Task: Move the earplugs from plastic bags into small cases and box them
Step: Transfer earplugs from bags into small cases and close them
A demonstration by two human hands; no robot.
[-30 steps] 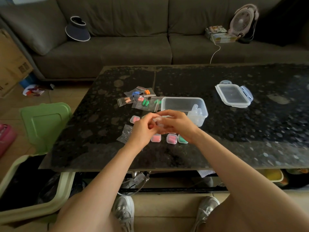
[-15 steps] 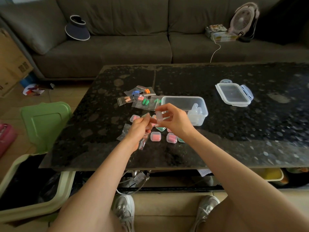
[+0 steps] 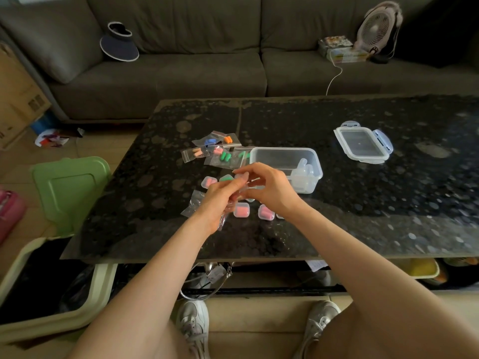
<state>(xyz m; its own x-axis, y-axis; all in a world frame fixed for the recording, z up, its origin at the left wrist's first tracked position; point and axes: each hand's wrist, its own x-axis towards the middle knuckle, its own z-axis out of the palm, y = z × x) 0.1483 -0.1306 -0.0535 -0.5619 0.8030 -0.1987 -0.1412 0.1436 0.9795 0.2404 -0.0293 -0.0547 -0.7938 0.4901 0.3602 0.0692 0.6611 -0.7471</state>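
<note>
Hands: our left hand [image 3: 220, 196] pinches a limp plastic bag [image 3: 223, 218]; right hand [image 3: 269, 189] closes on something we cannot make out, above the desk [image 3: 363, 216].
Earplugs: bagged pairs [image 3: 225, 156] beside the open box [image 3: 285, 164].
Risk: a fumbled plug could roll off.

The table [image 3: 388, 229] is carrying bagged earplugs [image 3: 223, 156] and small cases [image 3: 241, 210] beside a clear box [image 3: 285, 158], its lid [image 3: 363, 143] lying well apart.

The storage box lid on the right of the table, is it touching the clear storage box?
Apart. The head view shows the lid lying flat, with a wide strip of bare dark table between it and the clear storage box.
</note>
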